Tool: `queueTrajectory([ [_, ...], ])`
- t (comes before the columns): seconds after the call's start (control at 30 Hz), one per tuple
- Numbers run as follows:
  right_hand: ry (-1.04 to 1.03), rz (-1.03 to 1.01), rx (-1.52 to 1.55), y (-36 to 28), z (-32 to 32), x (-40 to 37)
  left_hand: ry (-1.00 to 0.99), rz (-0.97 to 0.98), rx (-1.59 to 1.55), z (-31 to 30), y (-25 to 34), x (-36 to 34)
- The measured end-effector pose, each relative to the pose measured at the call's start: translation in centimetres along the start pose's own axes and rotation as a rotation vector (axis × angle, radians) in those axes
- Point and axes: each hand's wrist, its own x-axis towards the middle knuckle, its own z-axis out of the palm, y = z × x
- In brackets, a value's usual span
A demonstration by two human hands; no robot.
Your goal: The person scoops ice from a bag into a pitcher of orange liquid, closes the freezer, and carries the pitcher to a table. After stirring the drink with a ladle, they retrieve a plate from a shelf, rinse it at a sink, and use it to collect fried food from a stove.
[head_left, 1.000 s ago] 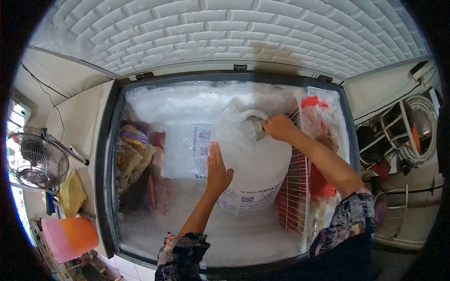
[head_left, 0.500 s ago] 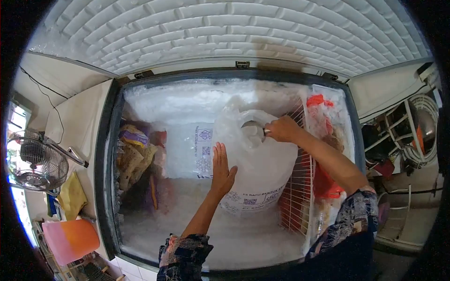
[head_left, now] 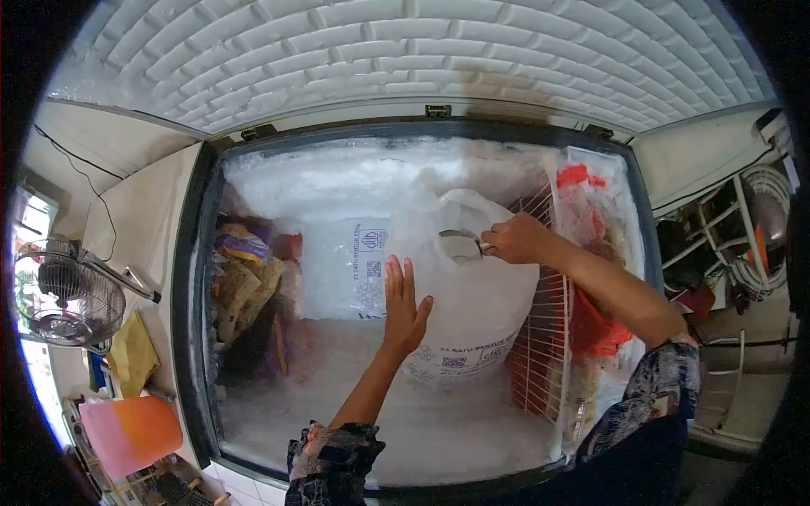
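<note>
A large white plastic ice bag point(head_left: 472, 312) with blue print stands in the frosted chest freezer, its mouth gathered open at the top. My right hand point(head_left: 516, 239) is closed on the handle end of a metal scoop point(head_left: 461, 246), whose bowl sits inside the mouth of that bag. Ice in the scoop is hard to make out. My left hand point(head_left: 407, 308) lies flat against the bag's left side, fingers stretched out. Just left of that hand is another printed ice bag point(head_left: 337, 266), lying flat.
Frost coats the chest freezer's rim point(head_left: 192, 312) and walls. A white wire divider point(head_left: 540, 354) runs beside the bag, with red plastic bags point(head_left: 599, 325) beyond it. Purple and brown packages point(head_left: 245, 261) lie at the left. Outside stand a fan point(head_left: 72, 291) and an orange-pink container point(head_left: 131, 432).
My right hand has shifted slightly right, and the scoop has tilted within the bag's mouth, showing less of its round bowl. My left hand stays against the bag.
</note>
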Motion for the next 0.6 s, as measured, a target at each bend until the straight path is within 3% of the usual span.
queueTrajectory([
  [0.07, -0.176, 0.058, -0.015, -0.2, -0.8, 0.6, -0.007, -0.006, -0.031, 0.1, 0.1, 0.0],
  [0.27, -0.270, 0.209, 0.108, 0.1, 1.1, 0.3, 0.030, -0.008, 0.012, 0.8, -0.1, 0.2],
  [0.47, -0.375, 0.192, 0.133, 0.8, -3.2, 0.4, 0.043, 0.050, -0.077, -0.5, 0.6, 0.0],
  [0.6, -0.294, 0.175, 0.188, 0.9, 0.4, 1.8, 0.033, 0.032, -0.027, 1.0, 1.1, 0.4],
])
